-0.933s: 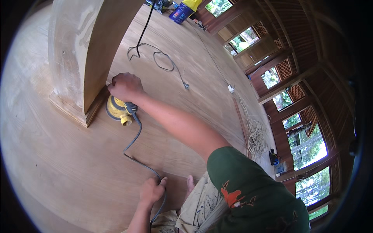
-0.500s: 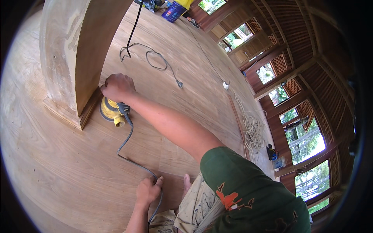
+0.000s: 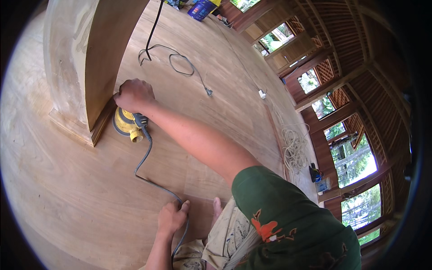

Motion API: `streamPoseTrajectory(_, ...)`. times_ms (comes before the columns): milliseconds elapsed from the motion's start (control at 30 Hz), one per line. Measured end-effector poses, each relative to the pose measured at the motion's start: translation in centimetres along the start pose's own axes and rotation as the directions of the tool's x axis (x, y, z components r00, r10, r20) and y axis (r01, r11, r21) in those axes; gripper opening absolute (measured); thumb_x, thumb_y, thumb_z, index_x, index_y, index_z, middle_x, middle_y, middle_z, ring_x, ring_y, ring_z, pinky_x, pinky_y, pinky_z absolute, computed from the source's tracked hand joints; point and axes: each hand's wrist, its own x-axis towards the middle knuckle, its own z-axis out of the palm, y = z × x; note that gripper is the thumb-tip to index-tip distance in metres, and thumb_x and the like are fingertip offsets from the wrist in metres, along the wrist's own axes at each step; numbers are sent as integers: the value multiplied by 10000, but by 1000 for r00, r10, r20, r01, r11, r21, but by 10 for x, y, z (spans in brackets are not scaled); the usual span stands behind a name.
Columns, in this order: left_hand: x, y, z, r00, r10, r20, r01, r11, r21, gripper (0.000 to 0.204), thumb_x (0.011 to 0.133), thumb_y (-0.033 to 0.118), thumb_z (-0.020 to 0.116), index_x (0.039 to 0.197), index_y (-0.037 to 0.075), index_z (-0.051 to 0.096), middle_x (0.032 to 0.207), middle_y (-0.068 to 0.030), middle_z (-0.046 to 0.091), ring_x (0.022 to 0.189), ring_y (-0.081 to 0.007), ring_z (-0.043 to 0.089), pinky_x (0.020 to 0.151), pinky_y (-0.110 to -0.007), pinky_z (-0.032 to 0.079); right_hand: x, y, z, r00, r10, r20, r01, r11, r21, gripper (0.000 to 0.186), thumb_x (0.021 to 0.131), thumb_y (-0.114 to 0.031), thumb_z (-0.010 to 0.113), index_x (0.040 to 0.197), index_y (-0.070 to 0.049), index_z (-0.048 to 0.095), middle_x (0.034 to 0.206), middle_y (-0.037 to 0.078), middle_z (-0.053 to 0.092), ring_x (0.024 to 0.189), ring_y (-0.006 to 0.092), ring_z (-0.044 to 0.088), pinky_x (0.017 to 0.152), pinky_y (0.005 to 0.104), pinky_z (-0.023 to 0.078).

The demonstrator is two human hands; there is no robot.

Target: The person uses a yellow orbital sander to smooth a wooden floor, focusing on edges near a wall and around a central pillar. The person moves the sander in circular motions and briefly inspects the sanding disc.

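Observation:
My right hand (image 3: 135, 95) is closed over the top of a yellow and black orbital sander (image 3: 124, 121), its arm stretched far forward. The sander sits flat on the wooden floor, right beside the moulded base (image 3: 74, 128) of a wooden post (image 3: 96, 58). Its round pad shows at the left edge, and a yellow dust outlet points toward me. From the sander a dark power cord (image 3: 143, 164) runs back across the boards to my left hand (image 3: 173, 217). That hand grips the cord between thumb and fingers, near my knee.
A loose grey cord with a plug (image 3: 208, 92) lies beyond my right arm. Coiled pale cable (image 3: 294, 148) rests along the right side, near a white socket block (image 3: 262, 94). A blue bucket (image 3: 201, 10) stands at the far end. Windows (image 3: 353, 157) line the right wall.
The sander and my right hand keep nearly the same place beside the post base. The whole view has shifted slightly. My left hand still holds the cord.

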Motion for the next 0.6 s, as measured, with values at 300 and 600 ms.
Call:
streamPoseTrajectory(300,-2,6,-5,999,-18,30,17,999,32,508,1063,532,598,1141,78,810,1106,-252,790,1103,-459,739,957,-555,562,0,-2,-5,998,15,63,-15,1000,-4,348,900,-391,645,983,-140,872,1118,174,817,1117,415,755,1022,526,585)
streamPoseTrajectory(600,-2,9,-8,998,-22,55,18,998,64,561,1073,547,573,1149,41,803,1141,-269,782,1141,-466,727,985,-555,560,0,-1,-6,997,-4,73,7,999,-34,364,915,-392,636,995,-121,866,1123,163,814,1099,415,759,1007,522,595)
